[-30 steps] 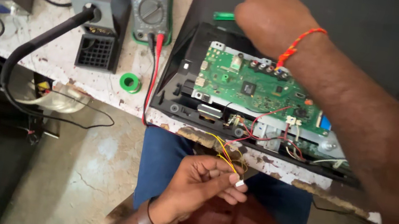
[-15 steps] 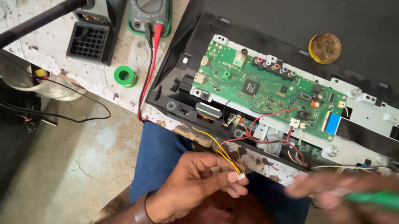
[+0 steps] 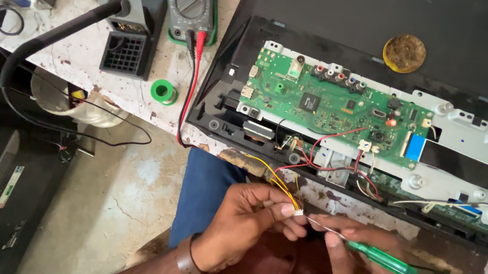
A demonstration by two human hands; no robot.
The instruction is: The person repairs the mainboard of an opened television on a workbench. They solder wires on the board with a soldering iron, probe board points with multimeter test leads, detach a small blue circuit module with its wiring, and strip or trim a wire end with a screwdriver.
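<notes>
The open black plastic television back shell point(image 3: 225, 90) lies on the speckled white stone desk point(image 3: 78, 59) and houses a green circuit board point(image 3: 330, 101) with red wires. Beneath the desk edge, a translucent plastic tub point(image 3: 78, 107) is partly hidden; its contents are unclear. The left hand point(image 3: 252, 220) has its grip pinched on a small white connector point(image 3: 297, 214) with yellow wires. The right hand point(image 3: 358, 268), cut off below, grips a green-handled screwdriver point(image 3: 381, 260), tip touching the connector.

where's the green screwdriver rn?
Head view, lower right: the green screwdriver is in the right hand, its tip at the small white connector pinched by the left hand.
</notes>
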